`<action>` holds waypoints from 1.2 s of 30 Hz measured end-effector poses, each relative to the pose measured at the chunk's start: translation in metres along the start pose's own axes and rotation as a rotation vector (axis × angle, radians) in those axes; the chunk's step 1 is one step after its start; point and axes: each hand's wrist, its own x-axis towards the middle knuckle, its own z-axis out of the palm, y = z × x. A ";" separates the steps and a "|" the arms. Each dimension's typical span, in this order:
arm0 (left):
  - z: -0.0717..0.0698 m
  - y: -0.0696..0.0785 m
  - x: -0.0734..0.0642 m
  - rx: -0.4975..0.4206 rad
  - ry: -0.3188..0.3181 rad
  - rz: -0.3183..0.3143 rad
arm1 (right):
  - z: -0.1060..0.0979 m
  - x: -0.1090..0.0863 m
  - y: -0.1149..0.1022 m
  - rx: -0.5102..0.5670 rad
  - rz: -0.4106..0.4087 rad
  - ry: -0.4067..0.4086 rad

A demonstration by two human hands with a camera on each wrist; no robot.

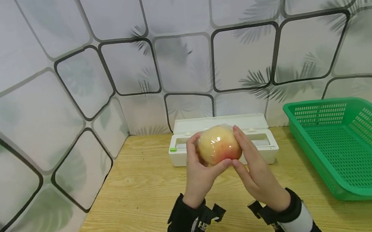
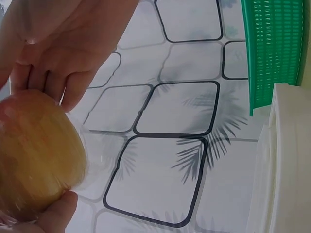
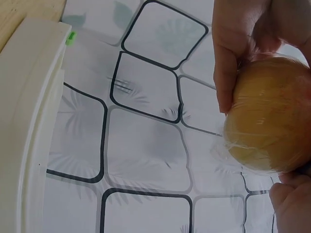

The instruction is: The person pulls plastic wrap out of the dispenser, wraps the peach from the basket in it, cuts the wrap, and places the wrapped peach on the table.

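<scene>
A round yellow fruit with a red blush [image 1: 219,144], wrapped in clear, shiny film, is held above the table between both hands. My left hand [image 1: 199,172] grips its left side, fingers round the far edge and thumb underneath. From the right, my right hand [image 1: 258,173] holds it with the fingers along its side and the thumb below. The thumb tips almost meet under the fruit. Loose film stands off the fruit [image 2: 39,155] in the left wrist view. Behind the hands sits a white film dispenser box [image 1: 269,148], its lid [image 1: 221,122] raised and a green slider [image 1: 173,149] at its left end.
A green plastic basket [image 1: 340,186] with slotted walls stands on the right of the wooden table [image 1: 131,206]. A wall covering [image 1: 183,62] with dark outlines and leaf prints rises behind the table and along its left side.
</scene>
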 end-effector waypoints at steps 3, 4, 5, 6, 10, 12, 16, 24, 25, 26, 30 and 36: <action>0.000 0.000 0.000 0.031 -0.006 0.025 | -0.001 0.000 0.002 0.046 0.023 -0.005; 0.000 -0.001 0.000 0.052 -0.008 0.032 | -0.001 0.000 0.003 0.061 0.027 -0.007; 0.000 -0.001 -0.001 0.070 -0.010 0.037 | -0.002 0.000 0.003 0.076 0.033 -0.011; 0.000 -0.001 -0.001 0.091 -0.013 0.042 | -0.002 0.000 0.003 0.094 0.039 -0.015; -0.002 -0.001 -0.001 0.133 -0.048 0.062 | -0.004 0.000 0.004 0.156 0.048 -0.028; -0.004 0.000 -0.001 0.124 -0.071 0.074 | -0.004 0.000 0.004 0.181 0.045 -0.031; -0.007 0.001 -0.002 0.116 -0.106 0.101 | -0.005 0.000 0.005 0.212 0.045 -0.038; -0.007 -0.001 -0.002 0.149 -0.118 0.112 | -0.005 0.000 0.008 0.281 0.049 -0.040; -0.007 -0.001 -0.003 0.154 -0.119 0.109 | -0.006 0.001 0.009 0.296 0.049 -0.043; -0.007 -0.001 -0.003 0.159 -0.120 0.106 | -0.006 0.001 0.009 0.313 0.051 -0.047; -0.006 0.000 -0.003 0.163 -0.132 0.092 | -0.009 0.001 0.010 0.373 0.078 -0.082; -0.006 0.002 -0.003 0.168 -0.161 0.100 | -0.012 0.001 0.011 0.430 0.143 -0.117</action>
